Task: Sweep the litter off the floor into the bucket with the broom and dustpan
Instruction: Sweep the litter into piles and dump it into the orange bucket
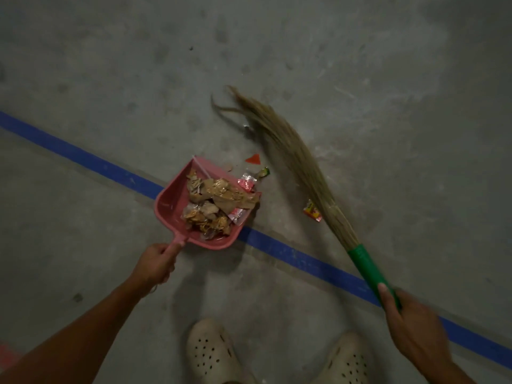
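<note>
My left hand (pixel 156 264) grips the handle of a pink dustpan (pixel 169 203) that rests on the concrete floor, its mouth facing right. The pan holds a heap of brown paper scraps and wrappers (pixel 219 203). My right hand (pixel 410 322) grips the green handle of a grass broom (pixel 299 162), whose bristles lie on the floor to the right of the pan. Loose litter lies between pan and broom: a red triangular scrap (pixel 254 159), a red-and-white wrapper (pixel 247 182), a green scrap (pixel 264 172). A red-and-yellow wrapper (pixel 312 210) sits against the bristles. No bucket is in view.
A blue tape line (pixel 83 157) runs diagonally across the grey floor, passing under the dustpan. My two feet in cream perforated clogs (pixel 210 353) stand at the bottom centre. A pink object (pixel 7 356) shows at the lower left edge.
</note>
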